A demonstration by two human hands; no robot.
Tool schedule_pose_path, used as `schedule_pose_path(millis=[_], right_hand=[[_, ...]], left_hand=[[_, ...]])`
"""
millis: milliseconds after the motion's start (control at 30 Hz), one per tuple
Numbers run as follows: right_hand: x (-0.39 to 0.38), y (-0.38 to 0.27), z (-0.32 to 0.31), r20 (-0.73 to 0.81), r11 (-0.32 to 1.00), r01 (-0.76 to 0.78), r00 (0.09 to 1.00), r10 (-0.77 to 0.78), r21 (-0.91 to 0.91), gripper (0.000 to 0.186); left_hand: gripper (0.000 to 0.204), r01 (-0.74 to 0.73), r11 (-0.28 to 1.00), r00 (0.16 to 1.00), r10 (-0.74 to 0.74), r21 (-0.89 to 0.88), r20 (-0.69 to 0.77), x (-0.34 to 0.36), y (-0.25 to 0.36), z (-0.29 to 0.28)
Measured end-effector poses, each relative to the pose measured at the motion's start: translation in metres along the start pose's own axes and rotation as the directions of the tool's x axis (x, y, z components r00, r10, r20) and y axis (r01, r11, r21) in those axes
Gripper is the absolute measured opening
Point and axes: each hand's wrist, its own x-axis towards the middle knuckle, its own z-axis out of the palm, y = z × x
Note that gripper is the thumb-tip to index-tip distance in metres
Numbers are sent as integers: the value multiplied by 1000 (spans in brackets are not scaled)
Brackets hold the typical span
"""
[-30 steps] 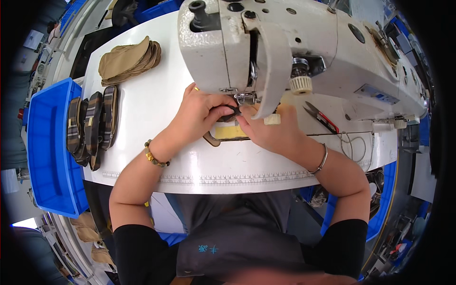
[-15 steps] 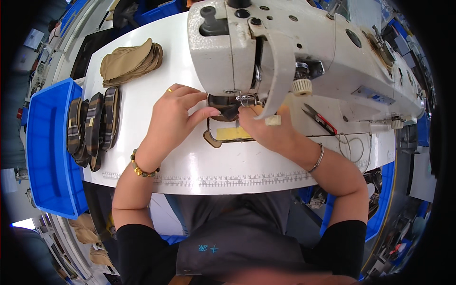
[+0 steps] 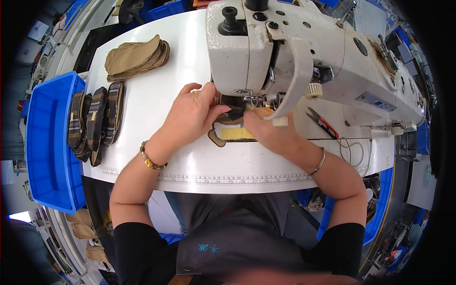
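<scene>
A dark piece of fabric with a brownish edge (image 3: 232, 115) lies under the needle area of a white sewing machine (image 3: 232, 64). At its left side my left hand (image 3: 192, 114) pinches the edge, with the thumb on top and the other fingers bent. My right hand (image 3: 273, 130) grips the right side of the same piece with closed fingertips. The machine's curved white guard partly hides those fingertips. Just in front of the fabric sits a yellow strip (image 3: 236, 133) on the machine bed, next to a small brown tab (image 3: 216, 138).
Red-handled thread snips (image 3: 324, 124) and a loose cord (image 3: 351, 151) lie right of my right hand. Tan fabric pieces (image 3: 135, 59) are stacked at the far left, near several plaid pieces (image 3: 97, 118) and a blue bin (image 3: 53, 147). A printed ruler (image 3: 228, 181) runs along the table's front.
The view has shifted, so the machine appears farther right. My left hand's fingers are more bent and raised along the fabric's left edge. Both hands stay at the fabric.
</scene>
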Motion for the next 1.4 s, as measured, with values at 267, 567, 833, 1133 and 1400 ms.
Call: schedule_pose_path(millis=[267,567,833,1133,1400], right_hand=[[-6,0,6,-34,996,-53,998,55,73,7],[-3,-1,1,15,999,-45,999,44,16,6],[2,-8,-5,-83,977,77,992,-95,-199,8],[0,0,-1,-68,954,163,980,-185,-250,9],[7,-9,-5,-104,965,163,977,-187,-207,8]], left_hand=[[25,181,961,977,-150,210,-152,-7,21,1],[24,-123,989,992,124,84,-11,-4,10,7],[13,-83,976,994,96,203,-57,1,22,15],[11,-2,998,997,-2,-67,-73,8,15,16],[11,68,984,998,-70,-166,-4,6,9,19]])
